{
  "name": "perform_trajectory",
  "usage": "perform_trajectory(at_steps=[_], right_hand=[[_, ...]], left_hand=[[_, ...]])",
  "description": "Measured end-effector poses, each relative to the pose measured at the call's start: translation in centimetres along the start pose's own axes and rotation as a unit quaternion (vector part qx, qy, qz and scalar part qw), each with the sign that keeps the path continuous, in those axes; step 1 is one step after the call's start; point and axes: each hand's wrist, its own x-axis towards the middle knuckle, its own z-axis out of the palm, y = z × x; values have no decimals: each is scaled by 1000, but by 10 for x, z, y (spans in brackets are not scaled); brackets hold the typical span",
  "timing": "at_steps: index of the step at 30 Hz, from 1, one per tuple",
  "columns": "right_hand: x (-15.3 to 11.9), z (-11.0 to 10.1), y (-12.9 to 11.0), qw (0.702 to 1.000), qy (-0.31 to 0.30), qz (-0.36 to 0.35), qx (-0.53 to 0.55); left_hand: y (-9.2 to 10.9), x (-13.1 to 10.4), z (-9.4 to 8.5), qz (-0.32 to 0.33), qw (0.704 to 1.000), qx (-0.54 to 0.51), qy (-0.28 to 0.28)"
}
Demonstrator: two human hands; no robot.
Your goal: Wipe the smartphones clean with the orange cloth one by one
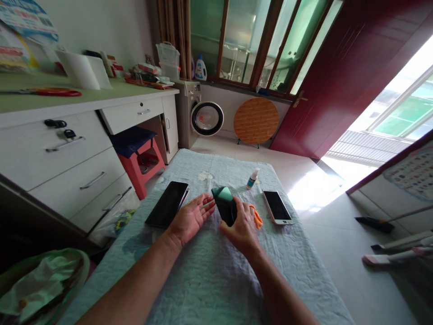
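Note:
My right hand (241, 225) grips a dark phone (225, 205) by its edges, its glossy face catching a green reflection. Just left of the phone, my left hand (193, 217) is palm up with its fingers apart, holding nothing. An orange cloth (257, 217) lies by the fingers of my right hand, partly hidden behind them. A black tablet (167, 205) rests on the cloth-covered table (216, 280) to the left, with the edge of something light showing at its right side. A white-framed phone (277, 206) lies at the right, and a small spray bottle (252, 178) stands behind.
To the left are a white desk (81, 167) with drawers and a red stool (142, 162). A green bin (83, 266) is at the lower left. Farther back are a washing machine (187, 108), a round wooden board (256, 121) and a red door (324, 76).

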Motion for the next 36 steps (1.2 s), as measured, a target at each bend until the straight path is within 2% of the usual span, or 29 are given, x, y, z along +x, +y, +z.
perform_trajectory(at_steps=[5,8,10,13,18,21,24,36], right_hand=[[3,-11,0,1000,9,-3,-18],[11,-23,11,999,24,2,-25],[19,-36,26,998,40,14,-39],[31,-57,54,993,71,71,-67],[40,-80,97,971,74,190,-123],[40,-82,112,964,54,222,-137],[39,-82,120,960,43,234,-149],[40,-72,122,951,6,255,-175]], left_hand=[[-1,1,-3,-16,999,-5,-43],[-3,1,-5,-28,998,2,-50],[-5,1,-7,-38,998,28,-29],[-9,3,-8,-46,992,113,39],[-12,7,-10,-7,982,177,59],[-11,10,-13,22,973,219,74],[-11,11,-15,24,968,239,70],[-11,7,-10,33,963,260,58]])
